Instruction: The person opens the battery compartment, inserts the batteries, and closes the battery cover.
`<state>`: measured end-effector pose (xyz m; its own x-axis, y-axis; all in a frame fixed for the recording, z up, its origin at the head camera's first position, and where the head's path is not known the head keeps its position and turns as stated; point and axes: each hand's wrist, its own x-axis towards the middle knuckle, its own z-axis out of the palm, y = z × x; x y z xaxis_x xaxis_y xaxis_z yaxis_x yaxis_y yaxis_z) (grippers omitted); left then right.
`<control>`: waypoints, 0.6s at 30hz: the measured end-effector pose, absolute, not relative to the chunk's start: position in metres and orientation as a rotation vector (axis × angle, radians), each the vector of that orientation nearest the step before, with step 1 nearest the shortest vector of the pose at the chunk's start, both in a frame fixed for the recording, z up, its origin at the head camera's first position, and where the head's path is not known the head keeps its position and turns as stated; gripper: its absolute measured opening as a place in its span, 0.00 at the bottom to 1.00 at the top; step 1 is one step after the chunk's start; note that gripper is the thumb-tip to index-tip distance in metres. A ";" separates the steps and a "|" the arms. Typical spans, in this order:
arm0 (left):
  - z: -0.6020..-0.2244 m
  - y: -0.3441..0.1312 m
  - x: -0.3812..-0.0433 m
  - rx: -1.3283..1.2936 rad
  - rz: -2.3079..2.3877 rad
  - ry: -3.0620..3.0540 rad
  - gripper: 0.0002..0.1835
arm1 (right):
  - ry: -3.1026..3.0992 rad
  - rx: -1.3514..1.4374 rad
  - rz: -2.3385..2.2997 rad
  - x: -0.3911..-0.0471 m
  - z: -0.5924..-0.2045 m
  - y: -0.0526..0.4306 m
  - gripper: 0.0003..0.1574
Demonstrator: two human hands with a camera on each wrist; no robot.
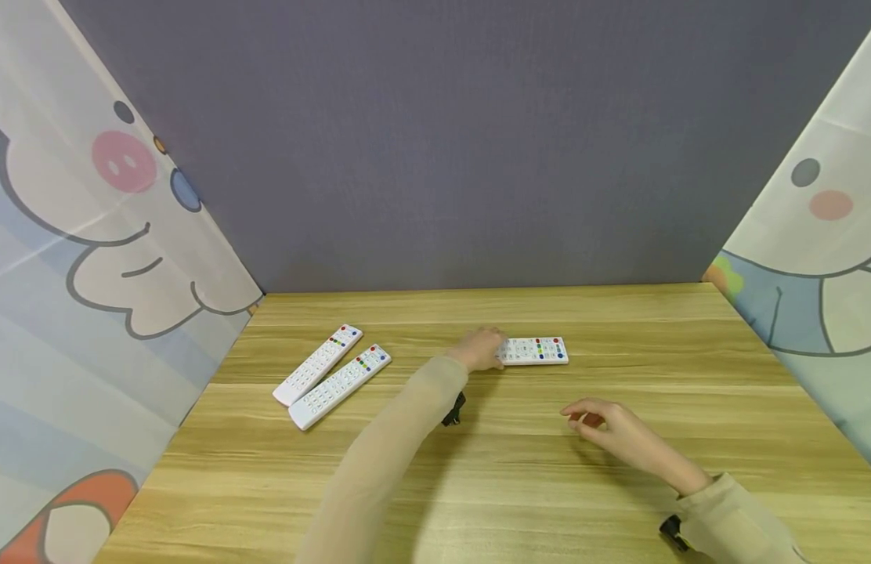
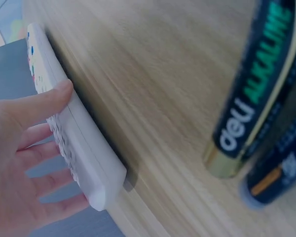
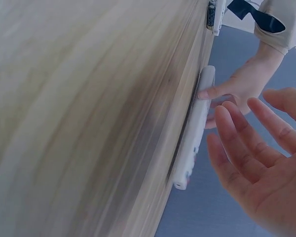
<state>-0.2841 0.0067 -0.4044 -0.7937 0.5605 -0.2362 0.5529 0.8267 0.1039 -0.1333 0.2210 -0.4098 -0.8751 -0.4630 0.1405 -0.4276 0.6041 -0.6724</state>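
My left hand (image 1: 481, 348) holds the left end of a white remote control (image 1: 534, 351) that lies crosswise toward the back of the wooden table. In the left wrist view, the thumb (image 2: 61, 94) presses the near long edge of that remote, with the other fingers along its far, button side. My right hand (image 1: 615, 431) hovers over the table to the right, nearer to me, fingers loosely bent and apart from the remote. It holds nothing. Two dark batteries, one lettered alkaline battery (image 2: 249, 94) and a second battery (image 2: 278, 173), appear close to the left wrist camera.
Two more white remotes lie slanted side by side at the left, a farther remote (image 1: 317, 365) and a nearer remote (image 1: 340, 387). A dark grey panel (image 1: 449, 157) rises behind the table (image 1: 640, 337). Printed cloths hang on both sides.
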 end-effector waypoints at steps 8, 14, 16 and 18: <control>-0.402 0.002 -0.287 0.925 0.175 2.794 0.34 | 2.758 -0.760 -1.141 -0.133 -0.409 0.219 0.13; -0.393 -0.005 -0.285 0.913 0.450 2.735 0.35 | 2.762 -0.762 -1.144 -0.133 -0.409 0.217 0.13; -0.390 -0.008 -0.284 0.877 0.578 2.700 0.35 | 2.765 -0.762 -1.143 -0.134 -0.409 0.216 0.13; -0.389 -0.011 -0.284 0.840 0.688 2.672 0.34 | 2.759 -0.757 -1.144 -0.134 -0.409 0.217 0.13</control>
